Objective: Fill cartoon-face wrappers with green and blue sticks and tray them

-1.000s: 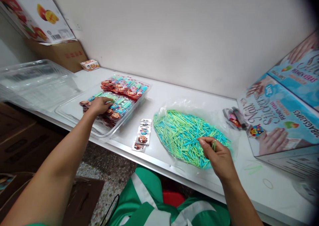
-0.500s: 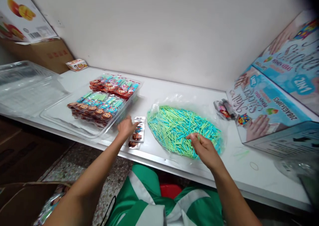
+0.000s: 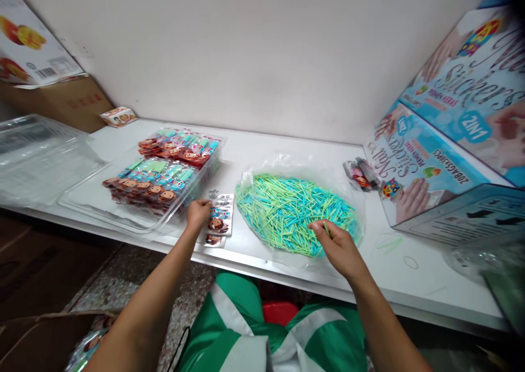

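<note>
My left hand (image 3: 198,214) is closed at the left edge of a small stack of flat printed sachets (image 3: 221,221), its thumb and fingertips pinching the edge of one. The sachets lie flat near the table's front edge. Over on the right, my right hand (image 3: 337,246) is closed with a thin green stick (image 3: 327,228) between thumb and fingers. It hovers over the right part of an open clear bag heaped with green and blue sticks (image 3: 291,213). Just left of my left hand is a clear plastic tray (image 3: 164,221) with rows of filled sachets (image 3: 153,180).
A clear lid or tray (image 3: 45,161) lies at the far left, before a brown carton (image 3: 77,101). A small box (image 3: 118,116) stands against the wall. Large blue boxes (image 3: 430,169) stand at right, near dark packets (image 3: 361,174), a rubber band (image 3: 410,262) and loose sticks (image 3: 389,244).
My left hand has drawn back leftward from over the sachets to their left edge. My right hand stays over the sticks, still pinching. The view has shifted slightly.
</note>
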`<state>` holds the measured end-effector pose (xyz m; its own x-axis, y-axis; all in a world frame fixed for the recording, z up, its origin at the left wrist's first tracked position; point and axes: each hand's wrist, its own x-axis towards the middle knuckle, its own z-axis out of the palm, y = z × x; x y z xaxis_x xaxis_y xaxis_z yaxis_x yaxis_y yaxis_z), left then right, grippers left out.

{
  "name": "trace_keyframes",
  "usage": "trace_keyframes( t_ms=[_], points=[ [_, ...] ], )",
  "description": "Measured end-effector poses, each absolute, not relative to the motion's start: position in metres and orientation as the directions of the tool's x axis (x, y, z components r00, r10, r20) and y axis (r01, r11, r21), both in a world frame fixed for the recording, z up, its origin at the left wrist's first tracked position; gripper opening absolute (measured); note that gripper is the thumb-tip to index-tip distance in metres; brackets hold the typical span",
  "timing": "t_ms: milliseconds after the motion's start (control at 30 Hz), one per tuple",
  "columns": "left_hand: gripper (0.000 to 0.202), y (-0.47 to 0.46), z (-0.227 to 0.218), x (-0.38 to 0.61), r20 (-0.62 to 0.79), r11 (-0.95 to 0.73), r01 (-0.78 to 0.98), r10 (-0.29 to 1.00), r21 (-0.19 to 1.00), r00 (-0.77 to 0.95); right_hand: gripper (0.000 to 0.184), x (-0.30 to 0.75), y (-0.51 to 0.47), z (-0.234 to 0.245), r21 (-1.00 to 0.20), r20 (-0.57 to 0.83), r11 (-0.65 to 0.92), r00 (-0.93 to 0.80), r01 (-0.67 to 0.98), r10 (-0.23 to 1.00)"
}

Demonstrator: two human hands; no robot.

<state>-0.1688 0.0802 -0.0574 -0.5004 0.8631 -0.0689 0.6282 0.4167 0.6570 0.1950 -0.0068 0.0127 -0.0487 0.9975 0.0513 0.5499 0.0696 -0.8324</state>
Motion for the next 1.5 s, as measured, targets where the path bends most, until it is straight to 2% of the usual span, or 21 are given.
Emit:
trace_keyframes(
  t_ms=[167, 367, 433, 500, 533, 600, 633, 667, 733, 800, 933, 1067, 1200, 1233, 1300, 1400, 1500],
  points=[
    [0.041, 0.071, -0.040, -0.166, -0.012, 0.363, 0.815, 0.916, 0.451, -0.401, 0.036, 0.182, -0.008, 0.010, -0.822, 0.072, 0.122, -0.112, 0.557, 0.991],
    [0.042, 0.068, -0.036, -0.161, -0.036, 0.348, 0.893, 0.935, 0.284, -0.353, 0.035, 0.175, -0.009, 0.009, -0.796, 0.058, 0.157, -0.185, 0.584, 0.981],
    [0.044, 0.064, -0.029, -0.158, 0.053, 0.328, 0.901, 0.933, 0.284, -0.356, 0.035, 0.174, -0.010, 0.008, -0.795, 0.063, 0.145, -0.158, 0.589, 0.985],
    [0.044, 0.056, -0.019, -0.150, 0.149, 0.263, 0.865, 0.923, 0.427, -0.354, 0.034, 0.170, -0.010, 0.008, -0.810, 0.052, 0.114, -0.122, 0.575, 0.991],
    [0.044, 0.051, -0.014, -0.142, 0.153, 0.215, 0.798, 0.922, 0.563, -0.356, 0.035, 0.166, -0.011, 0.007, -0.826, 0.034, 0.093, -0.114, 0.556, 0.993],
    [0.047, 0.036, -0.006, -0.119, 0.002, 0.150, 0.487, 0.955, 0.861, -0.298, 0.036, 0.155, -0.012, 0.006, -0.863, -0.019, 0.053, -0.137, 0.502, 0.990],
    [0.048, 0.028, -0.004, -0.105, -0.114, 0.167, 0.276, 0.973, 0.947, -0.199, 0.036, 0.148, -0.012, 0.005, -0.878, -0.047, 0.041, -0.170, 0.476, 0.984],
    [0.047, 0.020, -0.003, -0.090, -0.217, 0.222, 0.088, 0.974, 0.971, -0.062, 0.036, 0.142, -0.012, 0.004, -0.888, -0.069, 0.036, -0.209, 0.458, 0.976],
    [0.043, 0.005, -0.006, -0.063, -0.320, 0.336, -0.120, 0.938, 0.934, 0.136, 0.034, 0.134, -0.012, 0.001, -0.901, -0.084, 0.042, -0.269, 0.432, 0.960],
    [0.038, -0.005, -0.011, -0.044, -0.363, 0.403, -0.199, 0.908, 0.893, 0.209, 0.034, 0.131, -0.013, -0.004, -0.907, -0.075, 0.059, -0.299, 0.418, 0.951],
    [0.035, -0.009, -0.018, -0.029, -0.376, 0.435, -0.293, 0.896, 0.851, 0.238, 0.034, 0.138, -0.019, -0.014, -0.909, -0.087, 0.072, -0.356, 0.411, 0.931],
    [0.030, -0.004, -0.020, -0.024, -0.372, 0.408, -0.363, 0.913, 0.838, 0.168, 0.037, 0.150, -0.014, -0.015, -0.884, -0.090, 0.124, -0.426, 0.450, 0.900],
    [0.031, -0.003, -0.021, -0.021, -0.443, 0.452, -0.378, 0.889, 0.808, 0.117, 0.041, 0.163, 0.029, -0.006, -0.759, -0.071, 0.212, -0.401, 0.616, 0.913],
    [0.031, -0.004, -0.022, -0.021, -0.457, 0.463, -0.378, 0.882, 0.802, 0.111, 0.040, 0.164, 0.044, -0.003, -0.672, -0.065, 0.233, -0.369, 0.703, 0.927],
    [0.028, -0.005, -0.023, -0.021, -0.469, 0.469, -0.376, 0.878, 0.799, 0.096, 0.038, 0.161, 0.077, 0.001, -0.402, -0.077, 0.260, -0.315, 0.878, 0.946],
    [0.026, -0.007, -0.023, -0.021, -0.477, 0.485, -0.404, 0.870, 0.776, 0.127, 0.032, 0.145, 0.122, 0.003, -0.292, -0.086, 0.253, -0.288, 0.923, 0.954],
    [0.028, -0.010, -0.021, -0.022, -0.492, 0.530, -0.461, 0.844, 0.712, 0.211, 0.034, 0.120, 0.154, 0.000, -0.191, -0.151, 0.231, -0.261, 0.954, 0.954]
  ],
)
